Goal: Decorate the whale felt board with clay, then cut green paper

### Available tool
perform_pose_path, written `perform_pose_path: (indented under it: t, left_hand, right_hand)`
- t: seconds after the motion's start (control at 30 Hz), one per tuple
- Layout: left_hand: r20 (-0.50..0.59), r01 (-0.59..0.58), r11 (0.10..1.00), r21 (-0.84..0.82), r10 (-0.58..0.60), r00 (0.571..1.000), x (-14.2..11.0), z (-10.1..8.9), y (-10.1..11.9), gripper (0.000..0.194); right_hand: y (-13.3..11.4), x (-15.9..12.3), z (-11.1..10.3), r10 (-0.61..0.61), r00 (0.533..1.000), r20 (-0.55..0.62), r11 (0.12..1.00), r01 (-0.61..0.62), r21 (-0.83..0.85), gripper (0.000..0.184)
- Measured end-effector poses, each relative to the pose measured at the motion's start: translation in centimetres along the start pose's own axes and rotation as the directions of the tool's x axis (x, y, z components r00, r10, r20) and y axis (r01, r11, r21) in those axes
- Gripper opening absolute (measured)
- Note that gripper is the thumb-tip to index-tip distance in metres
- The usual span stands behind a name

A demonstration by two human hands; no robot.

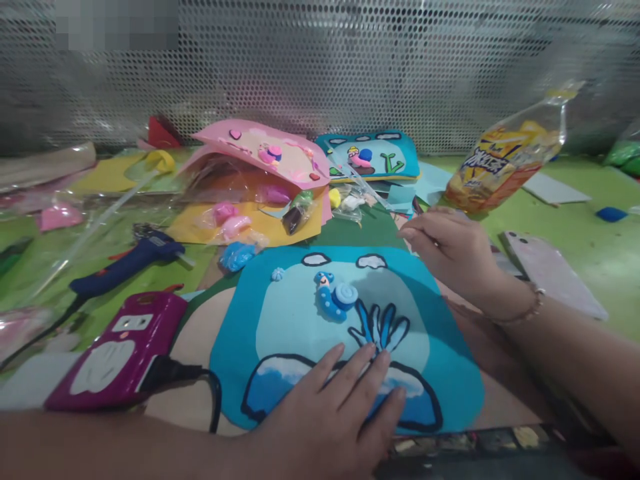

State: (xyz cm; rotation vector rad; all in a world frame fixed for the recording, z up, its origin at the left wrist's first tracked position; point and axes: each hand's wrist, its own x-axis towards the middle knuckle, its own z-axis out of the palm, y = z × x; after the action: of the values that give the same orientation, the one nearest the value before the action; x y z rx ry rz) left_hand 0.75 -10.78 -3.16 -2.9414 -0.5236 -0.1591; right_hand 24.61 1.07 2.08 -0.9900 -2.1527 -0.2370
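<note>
A teal foam sheet point(235, 333) with a light blue middle lies before me. On it are a blue clay snail point(332, 307), two white clouds with black outlines, a blue plant and a blue-and-white mound. My left hand point(335, 407) lies with fingers spread over the mound, touching the sheet. My right hand point(445, 250) hovers over the sheet's upper right edge, fingers curled together in a pinch. Whatever sits between those fingertips is too small or hidden to make out. A small pale blue clay flower point(277, 273) sits at the sheet's upper left.
Left of the sheet lie a purple power bank-like socket box point(120, 353) and a blue glue gun point(127, 263). Wrapped clay lumps point(238, 255), a pink decorated sheet point(220, 137) and another teal picture point(407, 150) are behind. A snack bag point(500, 160) and phone point(555, 273) stand right.
</note>
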Motion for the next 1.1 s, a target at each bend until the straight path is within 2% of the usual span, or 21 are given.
perform_pose_path:
  t: [0.1,0.27,0.37,0.47,0.53,0.6,0.73,0.87,0.97,1.1]
  left_hand:
    - [0.037,0.029,0.999,-0.018,-0.028,0.999,0.0,-0.3,-0.3,0.058]
    - [-0.042,0.102,0.995,0.017,-0.101,0.994,-0.1,0.0,-0.4,0.045]
    - [-0.067,0.087,0.996,0.013,-0.086,0.994,-0.1,0.2,-0.3,0.044]
    - [-0.041,0.082,0.997,0.003,-0.081,0.996,0.0,0.2,-0.3,0.046]
    - [-0.053,0.069,0.998,0.0,-0.069,0.996,0.0,0.3,-0.3,0.047]
    - [-0.059,0.068,0.998,-0.002,-0.068,0.996,0.0,0.5,-0.3,0.047]
    - [-0.094,0.075,0.997,0.026,-0.072,0.993,-0.1,0.7,-0.2,0.043]
    - [-0.118,0.069,0.996,0.056,-0.062,0.991,0.0,0.6,-0.1,0.041]
    - [-0.111,0.053,0.998,0.032,-0.049,0.993,0.1,0.4,0.0,0.041]
    - [-0.102,0.045,0.999,0.011,-0.044,0.994,0.1,0.4,0.0,0.041]
  right_hand:
    - [-0.4,-0.3,-0.2,0.063,0.996,-0.064,0.988,-0.053,0.143,0.027]
    - [-1.3,-1.0,-0.3,0.217,0.975,-0.038,0.882,-0.179,0.437,0.027]
    - [-1.5,-0.9,0.1,0.246,0.964,0.103,0.806,-0.262,0.531,0.025]
    - [-1.4,-0.5,0.6,0.097,0.936,0.339,0.825,-0.266,0.498,0.029]
    - [-1.4,-0.4,0.7,-0.004,0.907,0.422,0.851,-0.218,0.478,0.032]
    - [-1.3,-0.3,0.8,-0.025,0.899,0.437,0.861,-0.202,0.466,0.032]
    - [-1.2,-0.5,0.8,0.055,0.894,0.445,0.869,-0.263,0.419,0.032]
    - [-1.3,-0.7,1.1,0.105,0.917,0.386,0.847,-0.286,0.448,0.029]
    - [-1.5,-0.8,1.4,0.16,0.928,0.337,0.809,-0.319,0.494,0.026]
    - [-1.9,-0.7,1.6,0.169,0.909,0.381,0.709,-0.381,0.594,0.023]
